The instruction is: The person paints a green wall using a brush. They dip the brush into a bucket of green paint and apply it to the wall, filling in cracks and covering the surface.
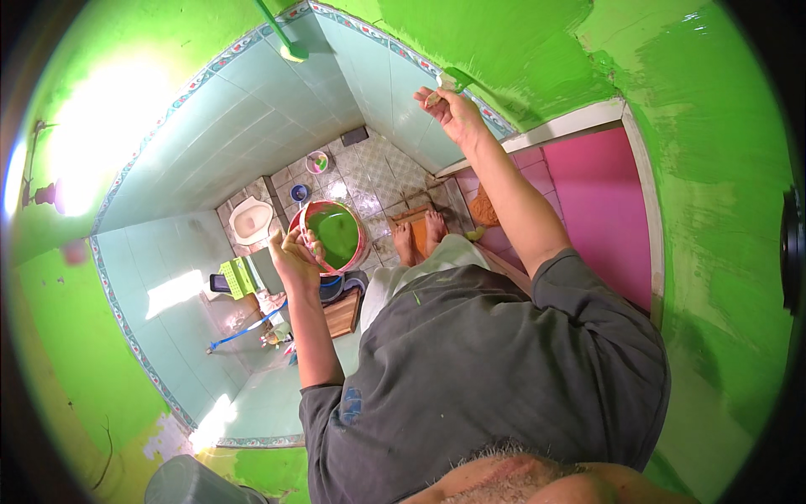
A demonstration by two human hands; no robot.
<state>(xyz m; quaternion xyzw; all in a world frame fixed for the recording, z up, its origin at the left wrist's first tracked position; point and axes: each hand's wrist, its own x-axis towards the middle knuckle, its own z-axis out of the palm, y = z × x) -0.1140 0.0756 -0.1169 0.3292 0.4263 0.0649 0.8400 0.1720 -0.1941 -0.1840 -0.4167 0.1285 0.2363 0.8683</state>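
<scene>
My right hand (457, 115) is raised up and to the right, its fingers closed on a paintbrush (447, 81). The brush head, wet with green paint, is at the wall just above the patterned tile border (395, 46). Lower and to the left, my left hand (295, 256) has its fingers curled at the edge of a pink-rimmed bucket (364, 239) and appears to grip its handle. Bright green paint (334, 237) lies inside the bucket. Part of the handle is hidden behind my fingers.
My bare feet (417, 239) stand by an orange surface. On the tiled floor are a squat toilet (251, 221), a blue pail (300, 193) and a small white pail (316, 163). A green pole (275, 27) is at the top; a pink doorway (596, 210) opens right.
</scene>
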